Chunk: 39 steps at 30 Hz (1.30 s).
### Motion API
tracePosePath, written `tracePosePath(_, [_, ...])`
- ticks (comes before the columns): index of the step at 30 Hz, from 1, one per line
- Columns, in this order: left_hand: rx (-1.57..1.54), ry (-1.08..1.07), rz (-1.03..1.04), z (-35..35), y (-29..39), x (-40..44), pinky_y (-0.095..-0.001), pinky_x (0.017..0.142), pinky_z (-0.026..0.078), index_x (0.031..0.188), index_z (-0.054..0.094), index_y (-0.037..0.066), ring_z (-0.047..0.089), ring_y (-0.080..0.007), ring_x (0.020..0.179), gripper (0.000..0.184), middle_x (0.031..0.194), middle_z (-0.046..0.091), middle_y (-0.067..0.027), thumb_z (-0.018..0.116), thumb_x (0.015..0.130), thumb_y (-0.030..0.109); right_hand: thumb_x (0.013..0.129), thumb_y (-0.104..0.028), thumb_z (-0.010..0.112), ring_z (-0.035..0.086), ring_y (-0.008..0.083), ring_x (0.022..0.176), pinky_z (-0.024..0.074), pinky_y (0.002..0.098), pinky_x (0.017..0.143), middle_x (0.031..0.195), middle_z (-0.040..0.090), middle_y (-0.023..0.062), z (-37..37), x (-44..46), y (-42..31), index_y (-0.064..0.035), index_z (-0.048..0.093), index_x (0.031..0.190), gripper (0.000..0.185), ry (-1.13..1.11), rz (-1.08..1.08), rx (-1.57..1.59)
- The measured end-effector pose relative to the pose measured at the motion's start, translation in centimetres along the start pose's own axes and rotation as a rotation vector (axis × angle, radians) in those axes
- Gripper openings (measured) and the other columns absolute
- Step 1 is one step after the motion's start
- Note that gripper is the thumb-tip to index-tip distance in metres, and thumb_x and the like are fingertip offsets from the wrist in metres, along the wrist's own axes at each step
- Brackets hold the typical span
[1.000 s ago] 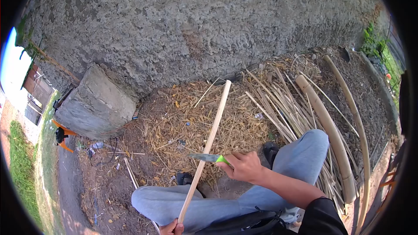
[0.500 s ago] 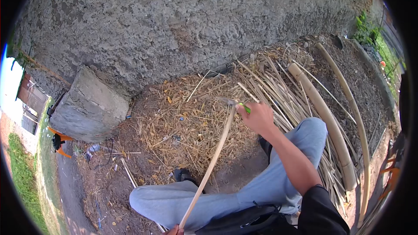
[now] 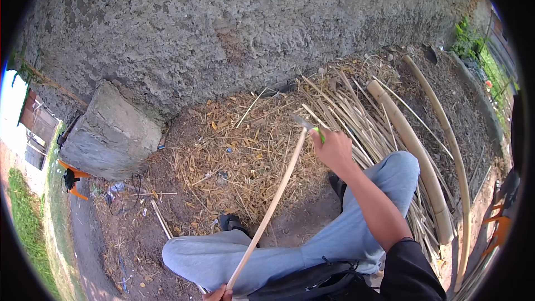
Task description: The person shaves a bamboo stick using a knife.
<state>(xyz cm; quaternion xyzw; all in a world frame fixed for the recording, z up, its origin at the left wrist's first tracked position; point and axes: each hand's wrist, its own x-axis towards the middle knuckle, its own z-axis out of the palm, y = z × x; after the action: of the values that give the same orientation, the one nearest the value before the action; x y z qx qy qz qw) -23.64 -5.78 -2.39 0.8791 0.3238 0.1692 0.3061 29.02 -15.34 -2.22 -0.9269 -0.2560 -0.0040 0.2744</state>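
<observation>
A long, pale bamboo strip (image 3: 271, 209) slants across my legs. My left hand (image 3: 218, 294) grips its lower end at the bottom edge of the view, partly cut off. My right hand (image 3: 333, 150) is closed around the green handle of a knife (image 3: 304, 122), whose blade sits at the strip's upper end. Whether the blade touches the strip, I cannot tell. Below the strip's tip, pale shavings and dry leaves (image 3: 245, 159) cover the ground.
To the right lie a heap of split bamboo strips (image 3: 356, 117), a thick bamboo pole (image 3: 415, 150) and a thinner curved pole (image 3: 446, 128). A concrete block (image 3: 114, 134) stands at left against a rough wall (image 3: 251, 28). An orange object (image 3: 79, 174) is beyond the block.
The strip's upper end has shifted slightly right and up. My right hand has moved a little right, and the knife blade is tilted more upward. My left hand keeps its hold.
</observation>
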Motion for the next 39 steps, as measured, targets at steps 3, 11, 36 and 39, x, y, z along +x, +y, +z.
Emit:
tracePosePath(3, [-0.018,0.044,0.004,-0.4,0.5,-0.1,-0.0377,0.050,0.043,0.093,0.072,0.003,0.048,-0.0205,0.050,0.024,0.060,0.053,-0.0141,0.064,0.098,0.024,0.100,-0.044,0.054,0.061,0.0275,0.058,0.0493,0.0443,0.063,0.058,0.060,0.0168,-0.2,2.8,4.2,0.0017,0.070,0.075,0.054,0.072,0.316,0.088])
tracePosePath(11, [-0.177,-0.030,-0.199,1.5,-1.2,1.1,-0.0310,0.052,0.040,0.104,0.069,-0.001,0.044,-0.0105,0.058,0.023,0.063,0.050,-0.0037,0.058,0.100,0.018,0.102,-0.048,0.053,0.040,0.0103,0.051,0.0329,0.0329,0.051,0.058,0.046,-0.0015,0.2,-1.5,0.0,0.0014,0.070,0.083,0.056,-0.298,0.411,0.896])
tracePosePath(36, [-0.837,-0.289,-0.407,9.3,7.8,19.8,-0.0190,0.044,0.028,0.105,0.063,0.001,0.037,-0.0010,0.051,0.020,0.070,0.051,0.0021,0.050,0.106,0.016,0.091,-0.034,0.070,0.061,0.0320,0.045,0.0466,0.0427,0.041,0.061,0.065,0.0088,5.3,-11.6,-7.8,-0.0092,0.070,0.082,0.027,-0.041,-0.558,0.301])
tracePosePath(39, [-0.869,-0.296,-0.489,9.2,7.6,19.1,-0.0190,0.044,0.028,0.107,0.063,0.000,0.036,-0.0009,0.051,0.021,0.070,0.050,0.0021,0.050,0.107,0.016,0.090,-0.033,0.072,0.060,0.0306,0.044,0.0460,0.0419,0.039,0.061,0.065,0.0089,6.0,-9.6,-7.7,-0.0094,0.070,0.080,0.026,-0.044,-0.455,0.277])
